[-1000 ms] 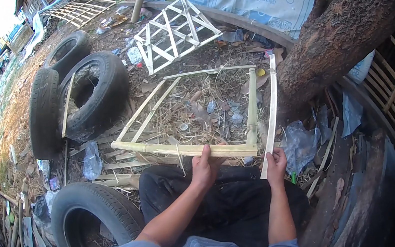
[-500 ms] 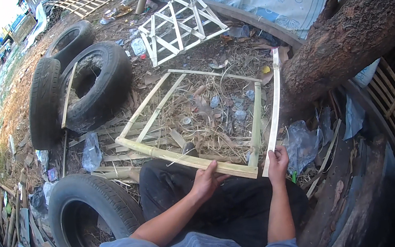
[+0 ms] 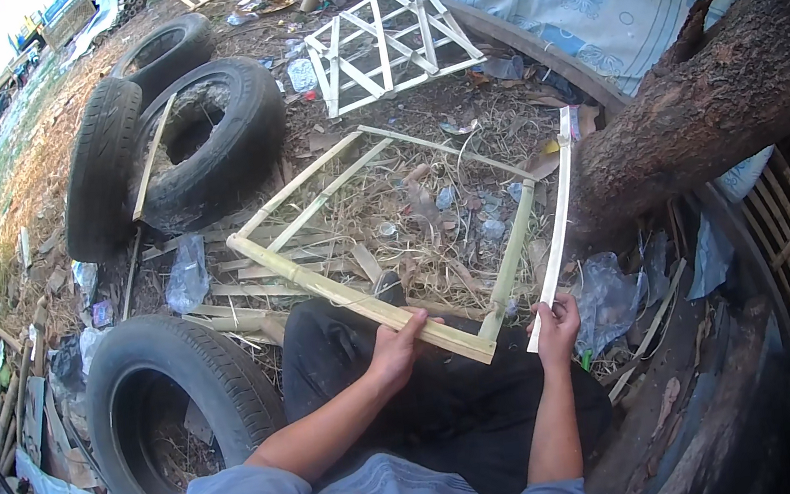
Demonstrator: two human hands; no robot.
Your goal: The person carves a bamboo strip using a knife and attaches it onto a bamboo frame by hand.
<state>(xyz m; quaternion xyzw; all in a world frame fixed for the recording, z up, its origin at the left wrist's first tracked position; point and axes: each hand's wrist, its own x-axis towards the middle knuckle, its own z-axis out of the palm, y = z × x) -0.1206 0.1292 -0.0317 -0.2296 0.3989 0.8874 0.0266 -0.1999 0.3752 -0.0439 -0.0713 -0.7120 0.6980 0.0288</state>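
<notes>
My left hand (image 3: pixel 398 351) is closed around the near bar of a bamboo frame (image 3: pixel 342 303), close to its right corner. The frame is four-sided, with one extra strip running beside its left side, and it tilts away over my lap. In my right hand (image 3: pixel 556 325) I grip the near end of a loose pale bamboo strip (image 3: pixel 560 214). That strip points away from me, just right of the frame's right side, with a gap between them at the near end. My fingertips behind the bar are partly hidden.
A finished-looking lattice panel (image 3: pixel 387 46) lies farther off. Old tyres (image 3: pixel 236 118) sit at the left, another tyre (image 3: pixel 184 398) beside my left arm. A thick tree trunk (image 3: pixel 688 105) leans in at the right, by crumpled clear plastic (image 3: pixel 609 293). Straw and bamboo scraps litter the ground.
The frame's near right corner has shifted left and tilted, widening the gap to the loose strip. My left hand moved slightly left with it. The whole view has turned a little.
</notes>
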